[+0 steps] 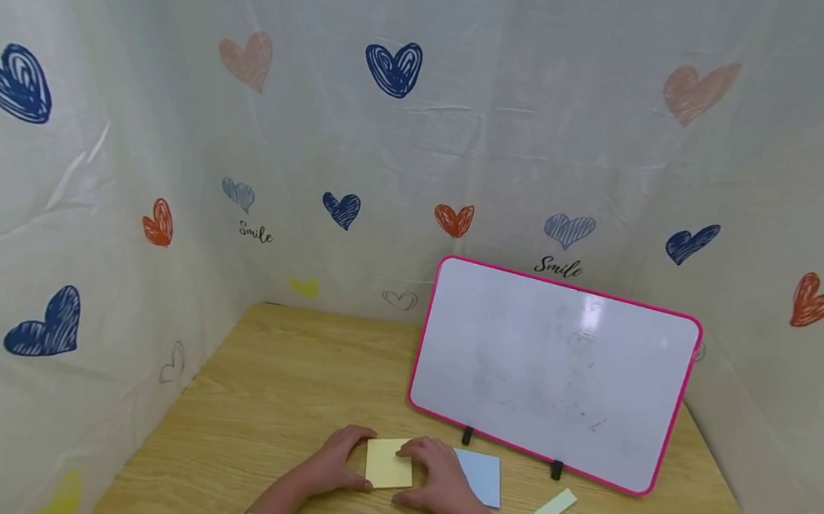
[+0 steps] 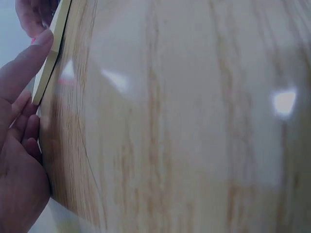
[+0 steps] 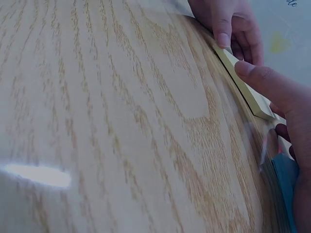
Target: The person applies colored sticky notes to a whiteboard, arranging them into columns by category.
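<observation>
A square pad of pale yellow sticky notes (image 1: 384, 465) lies on the wooden table in front of me. At its left side my left hand (image 1: 336, 463) grips it, fingers by the far corner and thumb by the near one. My right hand (image 1: 443, 480) bends round the right part of the pad, index finger over its top and thumb along the near side. From the right wrist view, both thumbs show by the long near edge of the yellow pad (image 3: 245, 90). A light blue pad of sticky notes (image 1: 483, 475) lies just right of my right hand, partly covered by it.
A whiteboard (image 1: 551, 372) with a pink rim leans at the back right on black feet (image 1: 557, 471). A narrow pale green sticky-note strip (image 1: 555, 507) lies to the right. Heart-printed sheeting (image 1: 393, 146) surrounds the wooden table (image 1: 279, 377).
</observation>
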{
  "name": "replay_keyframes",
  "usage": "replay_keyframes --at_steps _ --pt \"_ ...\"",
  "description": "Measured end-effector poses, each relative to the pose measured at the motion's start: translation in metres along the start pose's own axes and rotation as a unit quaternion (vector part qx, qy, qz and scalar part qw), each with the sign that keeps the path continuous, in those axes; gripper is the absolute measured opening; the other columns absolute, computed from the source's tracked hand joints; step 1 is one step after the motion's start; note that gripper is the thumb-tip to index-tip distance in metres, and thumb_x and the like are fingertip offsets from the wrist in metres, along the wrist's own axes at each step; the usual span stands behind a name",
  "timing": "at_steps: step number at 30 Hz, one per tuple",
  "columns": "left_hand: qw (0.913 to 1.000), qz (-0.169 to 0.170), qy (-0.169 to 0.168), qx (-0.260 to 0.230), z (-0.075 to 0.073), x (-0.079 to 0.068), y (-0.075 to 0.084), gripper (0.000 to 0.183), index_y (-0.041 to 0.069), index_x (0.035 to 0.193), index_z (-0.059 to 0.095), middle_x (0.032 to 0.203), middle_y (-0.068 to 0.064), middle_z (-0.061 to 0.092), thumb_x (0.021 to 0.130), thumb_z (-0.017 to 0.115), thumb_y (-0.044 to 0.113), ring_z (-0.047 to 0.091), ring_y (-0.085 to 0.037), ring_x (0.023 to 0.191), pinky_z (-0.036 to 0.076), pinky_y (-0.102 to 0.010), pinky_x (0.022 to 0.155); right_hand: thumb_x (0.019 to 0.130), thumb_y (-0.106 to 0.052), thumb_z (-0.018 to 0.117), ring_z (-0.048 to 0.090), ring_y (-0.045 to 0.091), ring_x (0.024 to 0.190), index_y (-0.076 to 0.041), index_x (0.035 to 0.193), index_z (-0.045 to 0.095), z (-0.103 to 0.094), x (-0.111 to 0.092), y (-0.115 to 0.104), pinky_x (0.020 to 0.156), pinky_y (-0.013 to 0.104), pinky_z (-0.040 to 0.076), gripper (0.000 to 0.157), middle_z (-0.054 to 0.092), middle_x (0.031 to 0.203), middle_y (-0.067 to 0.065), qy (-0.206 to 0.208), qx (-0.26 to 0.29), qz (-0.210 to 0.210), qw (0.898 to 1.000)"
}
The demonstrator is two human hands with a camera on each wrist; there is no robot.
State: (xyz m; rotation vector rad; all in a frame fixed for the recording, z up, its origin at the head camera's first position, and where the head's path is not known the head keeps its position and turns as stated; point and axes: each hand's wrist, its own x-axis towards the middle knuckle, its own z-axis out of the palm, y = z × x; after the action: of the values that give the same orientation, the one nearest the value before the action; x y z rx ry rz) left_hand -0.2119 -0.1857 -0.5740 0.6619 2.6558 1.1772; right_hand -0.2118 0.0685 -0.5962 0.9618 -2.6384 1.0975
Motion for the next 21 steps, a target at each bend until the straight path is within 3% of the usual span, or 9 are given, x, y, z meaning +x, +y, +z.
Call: replay_keyframes --at_steps 10,21 --pt "0.9999 -0.002 -0.011 0.009 -0.0029 0.0004 0.0067 0.08 0.004 0.133 0.048 0.133 -0.011 0.048 0.069 0.088 0.032 0.039 -0.041 0.126 0.031 -0.06 0.103 0.068 -0.046 0.085 0.051 0.016 0.11 -0.02 0.112 0.07 -0.0016 0.0009 -0.0001 0.096 0.043 0.039 0.053 0.058 0.117 -0.01 -0.009 -0.014 -0.007 1.0" --pt "0.9987 -0.03 -0.028 -0.03 -0.0052 0.0006 0.0062 0.075 0.005 0.135 0.049 0.136 -0.013 0.046 0.075 0.085 0.033 0.037 -0.043 0.127 0.031 -0.063 0.102 0.068 -0.048 0.085 0.051 0.017 0.111 -0.022 0.109 0.071 -0.0028 0.0028 -0.002 0.095 0.043 0.039 0.051 0.057 0.116 -0.01 -0.024 -0.025 0.0 0.999"
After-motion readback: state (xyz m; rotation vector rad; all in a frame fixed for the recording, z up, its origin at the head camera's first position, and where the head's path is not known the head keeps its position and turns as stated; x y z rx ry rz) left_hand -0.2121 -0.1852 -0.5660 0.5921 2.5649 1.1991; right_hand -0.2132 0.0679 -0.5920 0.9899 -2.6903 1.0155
